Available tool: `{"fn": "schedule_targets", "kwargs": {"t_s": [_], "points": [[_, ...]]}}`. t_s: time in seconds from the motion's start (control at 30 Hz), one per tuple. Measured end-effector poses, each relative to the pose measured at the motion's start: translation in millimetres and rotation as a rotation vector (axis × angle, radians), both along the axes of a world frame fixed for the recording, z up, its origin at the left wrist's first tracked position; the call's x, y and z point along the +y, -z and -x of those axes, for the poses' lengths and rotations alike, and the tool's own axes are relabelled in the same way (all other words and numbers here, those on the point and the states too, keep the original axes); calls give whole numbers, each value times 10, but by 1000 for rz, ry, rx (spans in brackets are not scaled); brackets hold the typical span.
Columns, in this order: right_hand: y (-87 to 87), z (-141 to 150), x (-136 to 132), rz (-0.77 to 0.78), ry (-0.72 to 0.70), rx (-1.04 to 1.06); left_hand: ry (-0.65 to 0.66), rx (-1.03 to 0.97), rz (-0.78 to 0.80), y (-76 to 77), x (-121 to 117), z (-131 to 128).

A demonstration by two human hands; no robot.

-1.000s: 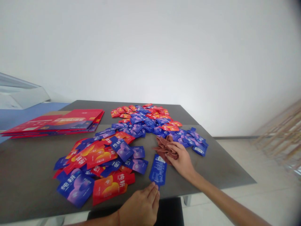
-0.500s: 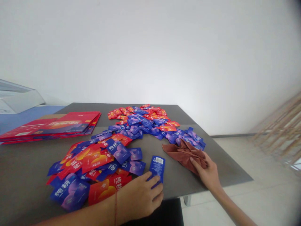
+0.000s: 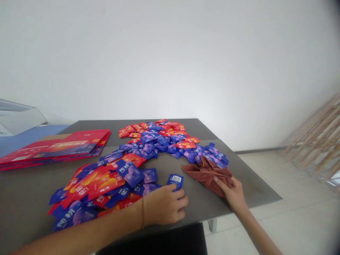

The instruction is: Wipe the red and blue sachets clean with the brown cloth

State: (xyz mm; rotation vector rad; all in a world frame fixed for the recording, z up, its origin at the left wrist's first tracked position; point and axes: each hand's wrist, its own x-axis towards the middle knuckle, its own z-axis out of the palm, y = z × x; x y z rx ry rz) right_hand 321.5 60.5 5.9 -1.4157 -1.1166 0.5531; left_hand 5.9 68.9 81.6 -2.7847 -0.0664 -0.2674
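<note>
My left hand [image 3: 167, 205] lies over the lower half of a blue packet [image 3: 175, 179], its fingers curled onto it. The packet's upper end shows a white barcode label. Part of it is hidden under my fingers. To the right, my right hand [image 3: 233, 193] grips a crumpled brown cloth [image 3: 209, 177], thumb on top, with the cloth resting on the table. Left of and behind my left hand spreads a heap of red and blue packets [image 3: 106, 182], partly covered by my left forearm.
More red and blue packets [image 3: 156, 138] run in a curved band toward the table's far side. Flat red printed cartons [image 3: 71, 145] are stacked at the left. The dark table [image 3: 252, 184] ends at its right edge above a tiled floor. Wooden slats [image 3: 316, 131] lean at the far right.
My left hand has moved forward and slightly right, covering more of the blue packet. My right hand stays on the cloth. The whole view has shifted slightly.
</note>
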Motion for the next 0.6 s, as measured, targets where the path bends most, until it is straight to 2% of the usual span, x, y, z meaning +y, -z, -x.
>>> {"fn": "schedule_targets", "kwargs": {"t_s": [0.1,0.27,0.43,0.5,0.6], "points": [[10,-6,0,2,-1,-13,48,-5,3,-54,97,-40],[32,-23,-1,-4,-19,3,1,-14,-55,-121,232,23],[46,-27,3,-4,-26,15,33,-30,-79,-183,219,96],[49,-26,5,-9,-29,17,51,-103,-53,-157,163,90],[50,-22,7,-20,-30,18,51,-233,23,-28,67,75]]}}
